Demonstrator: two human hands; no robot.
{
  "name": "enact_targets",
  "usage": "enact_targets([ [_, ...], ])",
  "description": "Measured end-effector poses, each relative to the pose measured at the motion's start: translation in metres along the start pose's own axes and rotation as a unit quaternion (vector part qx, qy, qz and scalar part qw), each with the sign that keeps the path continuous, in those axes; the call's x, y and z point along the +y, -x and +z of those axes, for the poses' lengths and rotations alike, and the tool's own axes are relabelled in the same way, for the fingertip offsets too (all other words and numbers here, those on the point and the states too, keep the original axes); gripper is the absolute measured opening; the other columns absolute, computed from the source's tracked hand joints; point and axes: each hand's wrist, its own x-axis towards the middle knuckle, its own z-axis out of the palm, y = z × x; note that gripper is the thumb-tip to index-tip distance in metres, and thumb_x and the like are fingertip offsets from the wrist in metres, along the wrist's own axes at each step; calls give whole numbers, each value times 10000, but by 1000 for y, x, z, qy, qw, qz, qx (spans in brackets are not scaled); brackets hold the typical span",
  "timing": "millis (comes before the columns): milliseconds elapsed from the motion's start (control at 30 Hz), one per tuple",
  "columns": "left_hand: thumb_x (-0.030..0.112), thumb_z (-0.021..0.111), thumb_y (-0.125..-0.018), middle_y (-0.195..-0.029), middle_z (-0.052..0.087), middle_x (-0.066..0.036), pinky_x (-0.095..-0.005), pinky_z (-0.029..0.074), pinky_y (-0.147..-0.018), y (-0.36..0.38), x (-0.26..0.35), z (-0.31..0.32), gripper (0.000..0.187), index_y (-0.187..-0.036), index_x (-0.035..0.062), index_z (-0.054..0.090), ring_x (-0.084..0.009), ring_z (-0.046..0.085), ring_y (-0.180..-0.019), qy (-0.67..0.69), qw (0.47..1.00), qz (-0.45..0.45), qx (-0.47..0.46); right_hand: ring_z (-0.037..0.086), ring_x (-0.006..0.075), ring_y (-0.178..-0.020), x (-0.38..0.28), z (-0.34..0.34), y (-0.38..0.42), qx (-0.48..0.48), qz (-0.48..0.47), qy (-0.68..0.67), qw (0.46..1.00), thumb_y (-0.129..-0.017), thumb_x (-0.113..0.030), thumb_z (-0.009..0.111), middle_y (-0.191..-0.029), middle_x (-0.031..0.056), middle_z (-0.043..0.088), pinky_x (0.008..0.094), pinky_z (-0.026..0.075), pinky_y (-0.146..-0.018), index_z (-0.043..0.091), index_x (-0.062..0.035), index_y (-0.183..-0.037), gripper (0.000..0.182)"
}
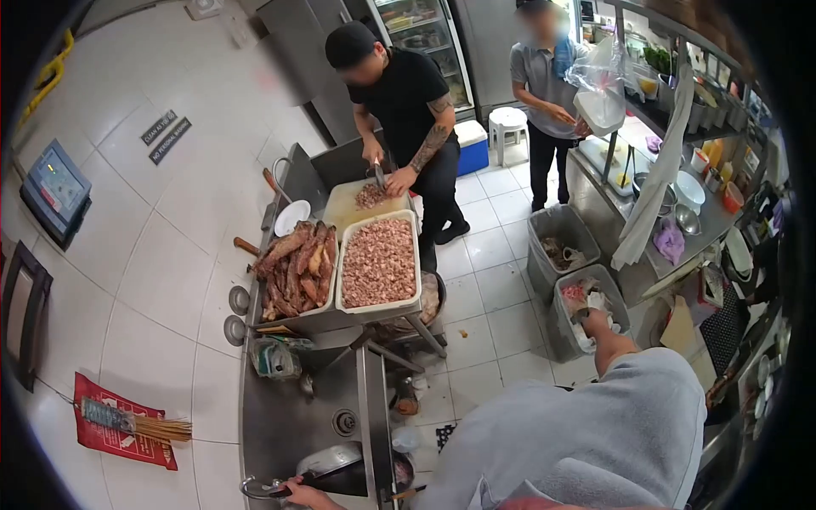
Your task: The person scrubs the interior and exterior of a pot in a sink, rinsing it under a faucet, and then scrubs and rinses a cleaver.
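Observation:
At the bottom of the view my left hand (308, 493) is closed at the dark handle (277, 491) of a wok (330, 459). The wok is tilted in the steel sink (280, 425), its silvery side showing. My right arm reaches down into a grey waste bin (625, 293). My right hand (597, 323) is closed by a small dark thing over the bin's contents, and I cannot tell what that thing is. Pinkish scraps (575, 293) and white crumpled waste lie in that bin.
A tub of chopped meat (378, 262) and a pile of meat strips (293, 270) stand beyond the sink. There a person (398, 110) chops on a cutting board (340, 204). Another person (544, 93) holds a plastic bag (602, 85). A second bin (544, 229) stands behind mine.

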Motion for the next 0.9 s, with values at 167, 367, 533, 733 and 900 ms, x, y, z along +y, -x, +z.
enact_targets([
  [167,31,536,-825,-716,491,-40,-299,431,-635,13,14,10,120,-941,18,511,-161,474,-638,-8,1000,-21,15,620,411,-993,-42,-23,-2,8,12,25,1000,-797,-259,587,-1065,236,657,476,484,-876,649,-35,-1090,374],
  [367,29,516,-847,-738,498,-51,-290,423,-621,24,30,14,123,-965,10,487,-157,469,-633,-13,999,41,-11,625,410,-981,-48,-16,-9,1,18,26,1000,-797,-192,538,-1035,241,662,475,489,-862,640,-72,-1106,346],
  [533,17,517,-840,-741,490,-53,-289,419,-618,35,40,22,119,-952,16,479,-159,461,-631,-18,999,29,11,651,409,-901,-55,-14,-1,30,-28,-5,999,-786,-137,518,-959,236,678,470,511,-813,628,-57,-1107,349],
  [733,16,524,-821,-734,493,-53,-303,427,-642,22,29,10,127,-941,17,483,-164,471,-639,-34,998,44,-23,658,402,-885,-64,-3,8,-16,-19,-22,999,-783,-165,561,-943,239,678,457,518,-806,642,-5,-1044,317],
  [900,31,516,-809,-726,487,-54,-302,425,-662,14,26,10,112,-919,30,493,-167,475,-648,17,999,28,-20,647,389,-940,-72,15,18,-32,-9,29,999,-785,-207,597,-968,235,676,456,504,-843,658,-18,-1028,314],
])
